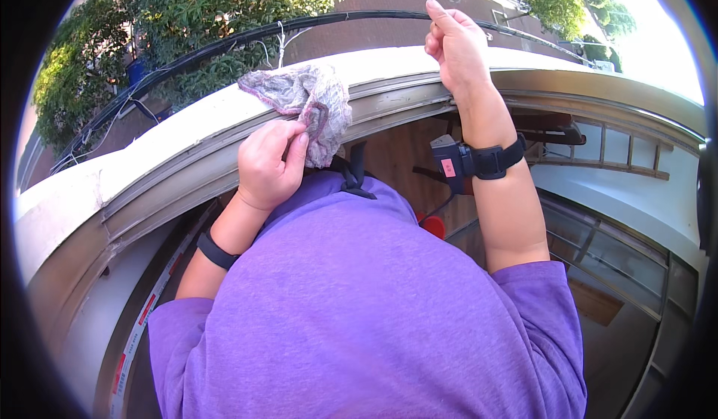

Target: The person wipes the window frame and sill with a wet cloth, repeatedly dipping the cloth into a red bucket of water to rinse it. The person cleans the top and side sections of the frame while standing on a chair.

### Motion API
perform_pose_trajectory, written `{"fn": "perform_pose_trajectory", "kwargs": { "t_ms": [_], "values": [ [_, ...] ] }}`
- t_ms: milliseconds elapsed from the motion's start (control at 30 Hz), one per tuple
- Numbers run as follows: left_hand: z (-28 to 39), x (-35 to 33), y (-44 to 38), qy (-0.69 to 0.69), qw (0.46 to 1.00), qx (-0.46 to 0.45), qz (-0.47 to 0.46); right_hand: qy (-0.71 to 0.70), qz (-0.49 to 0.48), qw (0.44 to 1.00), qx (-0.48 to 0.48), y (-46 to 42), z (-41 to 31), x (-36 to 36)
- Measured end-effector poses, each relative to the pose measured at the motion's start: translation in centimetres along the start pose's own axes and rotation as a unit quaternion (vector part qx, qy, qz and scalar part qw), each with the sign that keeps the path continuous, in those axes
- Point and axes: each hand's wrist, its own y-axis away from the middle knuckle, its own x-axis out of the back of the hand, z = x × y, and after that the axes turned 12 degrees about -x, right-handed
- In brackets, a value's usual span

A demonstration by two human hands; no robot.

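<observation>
My left hand (272, 161) pinches the edge of a crumpled grey cleaning cloth (331, 102) with pinkish stitched borders. The cloth drapes over the metal window track (387, 102) and partly onto the white outer ledge (387, 57). Beyond the track, my right hand (460, 46) is raised above the ledge. Its fingers are curled in and the thumb lies along them, with nothing visible in the grip. A black strap with a small device (449, 158) sits on my right forearm, and a black band (216, 251) circles my left wrist.
A bundle of black cables (235, 38) runs just outside the ledge, with white ties hanging from it. Trees (213, 4) and paved ground lie far below. Indoors are a wooden ladder (631, 155), a red container (433, 226) and framed glass panes (622, 251).
</observation>
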Motion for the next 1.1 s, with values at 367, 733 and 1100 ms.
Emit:
{"fn": "perform_pose_trajectory", "kwargs": {
  "t_ms": [367,733,1100],
  "values": [
    [0.3,-0.3,0.1,-0.027,0.999,0.043,-0.015,-0.019,0.019,0.999,-0.022,5.3,6.2,2.9],
    [0.3,0.9,-2.5,0.062,0.983,0.17,-0.034,0.13,-0.095,0.983,-0.093,12.8,11.9,9.9],
    [-0.3,-2.2,-3.1,-0.15,0.966,0.17,-0.125,0.148,-0.114,0.982,-0.022,12.5,13.9,13.7]
  ]
}}
